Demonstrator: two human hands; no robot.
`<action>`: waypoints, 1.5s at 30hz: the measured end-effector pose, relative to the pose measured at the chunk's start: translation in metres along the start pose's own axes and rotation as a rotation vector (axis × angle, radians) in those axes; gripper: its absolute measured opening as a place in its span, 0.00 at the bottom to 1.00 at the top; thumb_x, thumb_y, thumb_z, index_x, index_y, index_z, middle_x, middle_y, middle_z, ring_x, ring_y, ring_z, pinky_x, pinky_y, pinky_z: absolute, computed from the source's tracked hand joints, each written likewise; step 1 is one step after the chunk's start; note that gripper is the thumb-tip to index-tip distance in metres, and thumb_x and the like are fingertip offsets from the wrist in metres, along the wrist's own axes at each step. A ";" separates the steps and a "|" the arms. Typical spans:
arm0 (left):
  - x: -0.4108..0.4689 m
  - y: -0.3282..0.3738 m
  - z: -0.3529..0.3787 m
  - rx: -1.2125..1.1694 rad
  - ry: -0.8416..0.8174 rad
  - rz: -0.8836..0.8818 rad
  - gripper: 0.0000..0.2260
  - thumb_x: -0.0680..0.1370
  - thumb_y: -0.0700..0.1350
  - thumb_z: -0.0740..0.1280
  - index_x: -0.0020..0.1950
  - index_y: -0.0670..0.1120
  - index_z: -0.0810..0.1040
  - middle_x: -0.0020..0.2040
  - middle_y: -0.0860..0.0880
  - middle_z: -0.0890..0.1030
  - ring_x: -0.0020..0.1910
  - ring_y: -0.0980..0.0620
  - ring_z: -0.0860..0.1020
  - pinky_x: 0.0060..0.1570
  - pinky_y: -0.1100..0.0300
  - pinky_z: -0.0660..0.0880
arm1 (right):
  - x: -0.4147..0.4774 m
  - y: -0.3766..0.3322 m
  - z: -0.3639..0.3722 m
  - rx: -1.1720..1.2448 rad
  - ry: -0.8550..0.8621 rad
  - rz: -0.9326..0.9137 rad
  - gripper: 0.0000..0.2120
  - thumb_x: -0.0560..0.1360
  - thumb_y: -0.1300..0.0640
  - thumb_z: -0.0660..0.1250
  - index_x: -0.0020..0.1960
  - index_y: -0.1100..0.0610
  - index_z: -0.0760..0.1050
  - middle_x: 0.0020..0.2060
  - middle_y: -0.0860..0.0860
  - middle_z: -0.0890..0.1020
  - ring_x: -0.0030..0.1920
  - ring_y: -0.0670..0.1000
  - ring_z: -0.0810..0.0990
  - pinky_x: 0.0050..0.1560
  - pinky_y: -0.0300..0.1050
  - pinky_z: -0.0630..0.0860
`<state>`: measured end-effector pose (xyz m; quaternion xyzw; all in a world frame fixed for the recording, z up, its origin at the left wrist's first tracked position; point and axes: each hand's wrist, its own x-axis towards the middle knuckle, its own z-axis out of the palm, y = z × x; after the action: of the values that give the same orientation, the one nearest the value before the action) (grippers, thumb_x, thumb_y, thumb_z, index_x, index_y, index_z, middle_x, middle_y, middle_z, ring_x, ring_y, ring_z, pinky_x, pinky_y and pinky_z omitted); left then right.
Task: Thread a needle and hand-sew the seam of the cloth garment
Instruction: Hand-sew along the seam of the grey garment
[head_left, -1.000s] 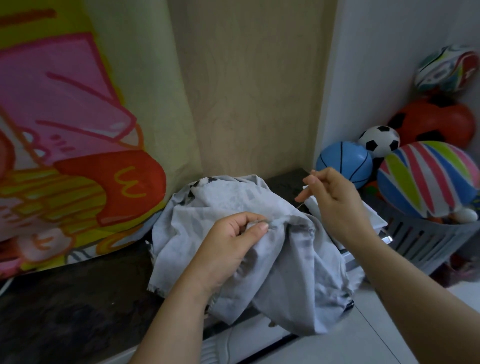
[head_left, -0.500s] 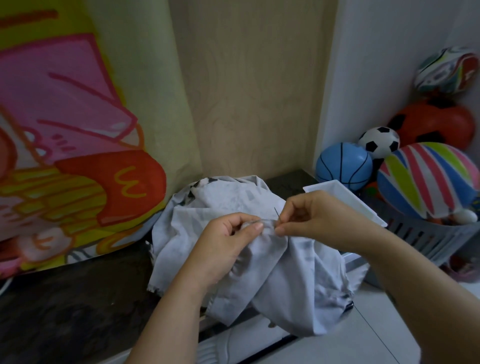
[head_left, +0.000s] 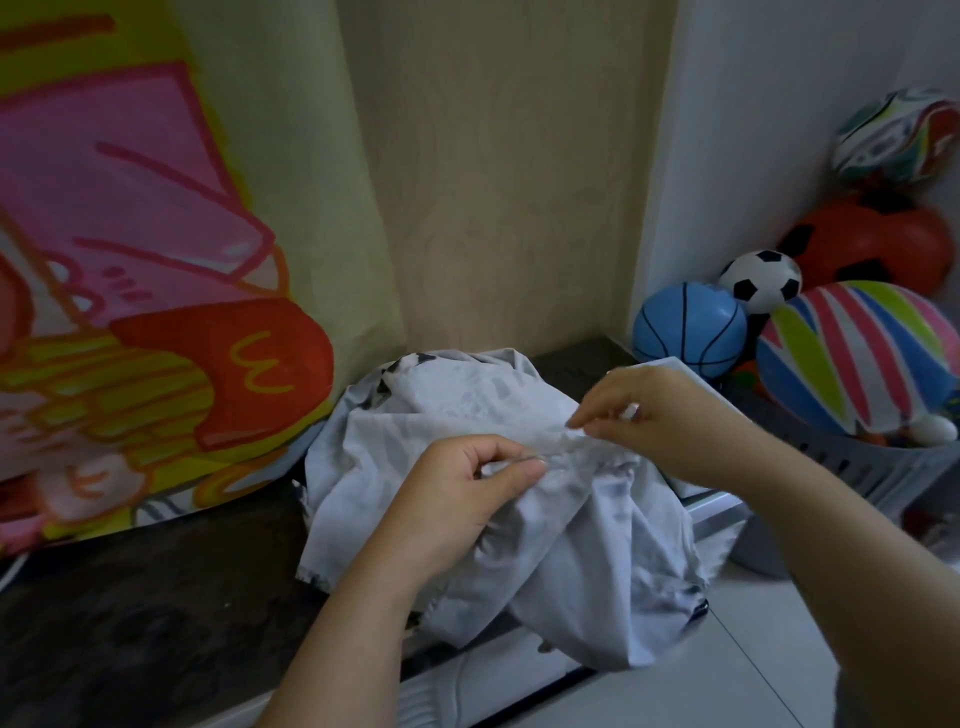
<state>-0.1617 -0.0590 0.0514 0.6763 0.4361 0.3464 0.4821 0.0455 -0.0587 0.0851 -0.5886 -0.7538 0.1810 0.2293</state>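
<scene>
So the grey garment (head_left: 571, 545) is bunched in a heap on the dark counter (head_left: 156, 597), with its near end drooping over the counter's front edge. My left hand (head_left: 452, 504) is on the near-left side of the heap. That grip is closed, thumb and forefinger pinching up a little ridge of cloth where the seam runs.

My right hand (head_left: 670, 415) is on the far-right side of the same ridge, just beside the left. That grip is narrow too, fingertips nipped together right at the fabric. It's all blurry there, so honestly I can't tell if it's on the needle, the cloth or both. I can't make out the needle or thread at all.

What worries me:
- The two pinches are really close together, so a needle coming through could easily jab my left thumb.
- The cloth is so crumpled that a stitch could catch a layer underneath and sew the folds shut.
- If my left pinch slackens, the hanging end could drag the seam out of line.

Behind the garment's right side there's a white tray (head_left: 675, 366). Further right is a basket (head_left: 852, 462) of balls, and off to the left a bright cartoon banner (head_left: 156, 312).
</scene>
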 end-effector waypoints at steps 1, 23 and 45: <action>0.000 -0.001 -0.001 0.003 0.004 -0.002 0.04 0.74 0.47 0.70 0.41 0.53 0.83 0.41 0.58 0.84 0.45 0.61 0.81 0.46 0.68 0.74 | 0.000 0.000 0.004 -0.035 -0.062 0.002 0.09 0.75 0.56 0.68 0.47 0.42 0.81 0.46 0.38 0.78 0.47 0.42 0.77 0.53 0.41 0.76; 0.001 -0.002 -0.003 -0.083 -0.001 -0.040 0.05 0.75 0.48 0.69 0.40 0.52 0.83 0.39 0.57 0.84 0.42 0.62 0.81 0.41 0.70 0.73 | -0.001 -0.008 0.010 -0.049 -0.121 -0.027 0.13 0.75 0.63 0.65 0.51 0.48 0.82 0.46 0.39 0.80 0.47 0.42 0.79 0.53 0.40 0.76; 0.013 -0.008 0.010 -0.405 0.145 -0.128 0.12 0.67 0.56 0.74 0.45 0.51 0.86 0.48 0.42 0.83 0.50 0.40 0.79 0.56 0.46 0.72 | -0.007 -0.038 0.031 0.338 0.163 -0.134 0.03 0.73 0.59 0.70 0.45 0.52 0.81 0.43 0.40 0.82 0.47 0.33 0.77 0.47 0.25 0.70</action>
<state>-0.1502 -0.0493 0.0418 0.5099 0.4333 0.4433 0.5964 -0.0015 -0.0745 0.0790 -0.5031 -0.7291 0.2410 0.3966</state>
